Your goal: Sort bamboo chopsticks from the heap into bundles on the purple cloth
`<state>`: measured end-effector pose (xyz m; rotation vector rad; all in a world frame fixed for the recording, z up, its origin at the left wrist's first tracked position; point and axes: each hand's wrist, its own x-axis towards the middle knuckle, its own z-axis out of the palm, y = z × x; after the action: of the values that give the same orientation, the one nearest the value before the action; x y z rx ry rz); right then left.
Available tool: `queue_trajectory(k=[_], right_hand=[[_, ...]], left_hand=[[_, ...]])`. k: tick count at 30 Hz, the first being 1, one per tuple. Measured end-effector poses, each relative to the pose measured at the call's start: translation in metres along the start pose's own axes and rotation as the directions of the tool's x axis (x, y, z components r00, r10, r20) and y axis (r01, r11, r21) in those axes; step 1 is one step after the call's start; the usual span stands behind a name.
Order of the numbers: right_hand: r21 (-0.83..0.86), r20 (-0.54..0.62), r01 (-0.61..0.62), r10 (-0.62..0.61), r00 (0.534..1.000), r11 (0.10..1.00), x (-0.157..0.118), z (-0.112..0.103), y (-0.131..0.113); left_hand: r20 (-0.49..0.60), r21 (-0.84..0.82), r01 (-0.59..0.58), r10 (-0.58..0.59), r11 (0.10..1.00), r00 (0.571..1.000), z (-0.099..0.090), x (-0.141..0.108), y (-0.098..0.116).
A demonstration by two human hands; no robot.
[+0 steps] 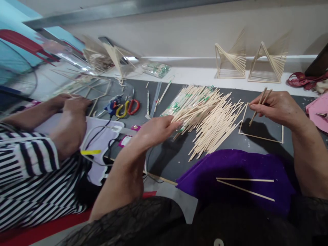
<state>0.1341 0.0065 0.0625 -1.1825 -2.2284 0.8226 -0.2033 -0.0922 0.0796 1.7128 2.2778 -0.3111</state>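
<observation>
My left hand (pixel 156 131) is closed, its thumb and fingers pinching the near ends of a bundle of wooden sticks (pixel 197 107). Under and beside that bundle lies a loose pile of the same sticks (pixel 217 128), with clear green-printed wrappers (pixel 176 100) behind it. In my right hand (pixel 279 107), two wooden sticks (pixel 261 102) are held upright and slightly crossed between thumb and fingers. Below this hand a rectangular stick frame (pixel 261 137) lies flat on the dark tabletop; the hand hides part of it. Two more sticks (pixel 244 179) rest on the purple cloth (pixel 230 164) over my lap.
Two fanned stick structures (pixel 230 63) stand against the wall. On my left, a co-worker's hands (pixel 74 106) are over sticks. Between us lie a blue glue gun (pixel 112 105) with its cord and red-and-yellow-handled scissors (pixel 133 107). Pink material (pixel 317 111) sits at the right edge.
</observation>
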Motion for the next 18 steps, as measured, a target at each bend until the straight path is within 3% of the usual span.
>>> queue_trajectory(k=[3, 7, 12, 18], right_hand=[[0.0, 0.002, -0.004, 0.004, 1.0, 1.0, 0.001, 0.001, 0.0], [-0.005, 0.01, -0.013, 0.013, 1.0, 1.0, 0.002, 0.001, 0.0], [-0.005, 0.014, 0.001, 0.0, 1.0, 1.0, 0.002, 0.003, 0.001], [-0.013, 0.011, 0.007, -0.007, 1.0, 1.0, 0.002, 0.004, 0.001]], left_hand=[[-0.03, -0.165, -0.009, 0.004, 0.986, 1.0, -0.016, -0.004, -0.008], [-0.013, -0.407, 0.018, -0.026, 0.913, 1.0, -0.023, -0.007, -0.022], [0.006, -0.709, 0.017, -0.017, 0.705, 1.0, -0.018, -0.002, -0.029], [0.002, -0.854, 0.001, 0.001, 0.521, 1.0, -0.004, 0.014, -0.017]])
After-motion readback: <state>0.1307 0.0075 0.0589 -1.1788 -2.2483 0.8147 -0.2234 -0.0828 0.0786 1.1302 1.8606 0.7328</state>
